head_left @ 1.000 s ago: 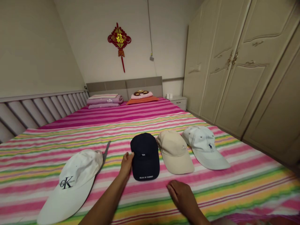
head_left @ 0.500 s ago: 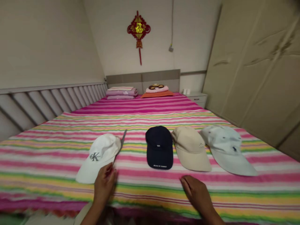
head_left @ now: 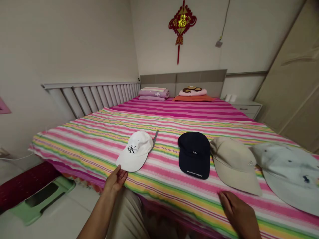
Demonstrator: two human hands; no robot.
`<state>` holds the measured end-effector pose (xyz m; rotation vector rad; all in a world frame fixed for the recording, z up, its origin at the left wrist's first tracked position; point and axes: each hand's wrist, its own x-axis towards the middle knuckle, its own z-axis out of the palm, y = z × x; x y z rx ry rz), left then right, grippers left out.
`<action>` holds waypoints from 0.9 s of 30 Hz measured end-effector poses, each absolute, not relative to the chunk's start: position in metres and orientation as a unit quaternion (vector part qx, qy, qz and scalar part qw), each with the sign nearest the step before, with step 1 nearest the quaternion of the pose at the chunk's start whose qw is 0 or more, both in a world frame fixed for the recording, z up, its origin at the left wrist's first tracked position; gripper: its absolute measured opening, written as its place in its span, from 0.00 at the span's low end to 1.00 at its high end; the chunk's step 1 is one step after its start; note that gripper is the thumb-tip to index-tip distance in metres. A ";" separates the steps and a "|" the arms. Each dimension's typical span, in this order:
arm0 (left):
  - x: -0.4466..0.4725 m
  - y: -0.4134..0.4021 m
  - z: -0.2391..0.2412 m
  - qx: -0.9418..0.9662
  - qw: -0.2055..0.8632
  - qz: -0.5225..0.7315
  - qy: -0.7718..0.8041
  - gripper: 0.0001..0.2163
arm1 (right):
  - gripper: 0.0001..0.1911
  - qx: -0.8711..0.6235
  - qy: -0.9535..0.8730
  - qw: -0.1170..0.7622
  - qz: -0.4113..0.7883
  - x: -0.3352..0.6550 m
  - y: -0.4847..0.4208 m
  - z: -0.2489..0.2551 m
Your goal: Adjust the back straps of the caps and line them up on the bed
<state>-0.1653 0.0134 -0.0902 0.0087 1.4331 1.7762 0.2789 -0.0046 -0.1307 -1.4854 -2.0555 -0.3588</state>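
A white baseball cap (head_left: 141,142) with dark letters on its front lies on the striped bedspread, its grey strap sticking out to the right. My left hand (head_left: 116,179) is at the front edge of its brim, thumb and curled fingers gripping there; how far the fingers reach under is hidden. Further right lie a navy cap (head_left: 194,154) with white lettering on the brim, a beige cap (head_left: 233,162) and a pale grey-green cap (head_left: 286,172), side by side. In front of the beige cap, my right hand (head_left: 238,212) rests loosely closed, with nothing visible in it.
The striped bedspread (head_left: 159,184) covers the bed. Folded bedding (head_left: 153,94) and a pillow stack (head_left: 193,94) lie by the headboard (head_left: 199,79). A railing (head_left: 99,98) runs along the left side. On the floor at left stands a green stool (head_left: 42,199).
The view has swung left, so the caps appear further right. My left hand has moved from the brim's right side to its front edge. My right hand stays closed in front of the caps.
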 end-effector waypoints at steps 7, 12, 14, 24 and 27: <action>-0.159 0.013 -0.087 -0.022 0.387 0.730 0.563 0.04 | 0.19 -0.567 -0.764 0.284 -0.120 0.276 -0.006 -0.128; -0.155 0.012 -0.078 -0.013 0.382 0.744 0.548 0.06 | 0.19 -0.572 -0.762 0.283 -0.114 0.274 -0.007 -0.126; -0.153 0.016 -0.071 -0.006 0.409 0.738 0.536 0.06 | 0.19 -0.571 -0.759 0.290 -0.116 0.274 -0.007 -0.126; -0.124 0.018 -0.021 0.109 0.477 0.783 0.383 0.09 | 0.17 -0.575 -0.754 0.309 -0.075 0.274 -0.008 -0.126; -0.105 0.002 -0.024 0.162 0.508 0.781 0.325 0.13 | 0.17 -0.610 -0.718 0.335 -0.001 0.265 -0.010 -0.123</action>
